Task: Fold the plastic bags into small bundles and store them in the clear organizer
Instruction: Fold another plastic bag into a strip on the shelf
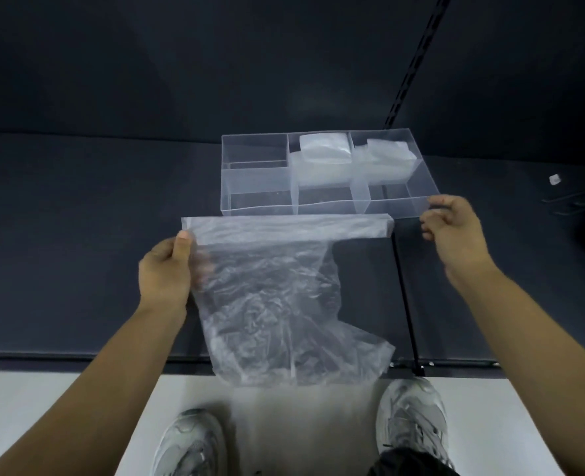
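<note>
A clear plastic bag [277, 297] lies on the dark shelf, its far edge folded into a narrow band and its near end hanging past the shelf's front edge. My left hand [167, 266] pinches the bag's far left corner, thumb on top. To the right of the folded band my right hand [456, 228] hovers with fingers loosely curled, holding nothing. Just beyond the bag sits the clear organizer [260, 201] with several compartments. Folded bag bundles [323, 159] fill its far middle and far right compartments [385, 159].
The dark shelf [78, 235] runs left and right, with a dark back wall behind it. A black slotted rail [406, 297] crosses the shelf right of the bag. A small white object [554, 179] lies far right. My shoes [411, 417] stand on the light floor below.
</note>
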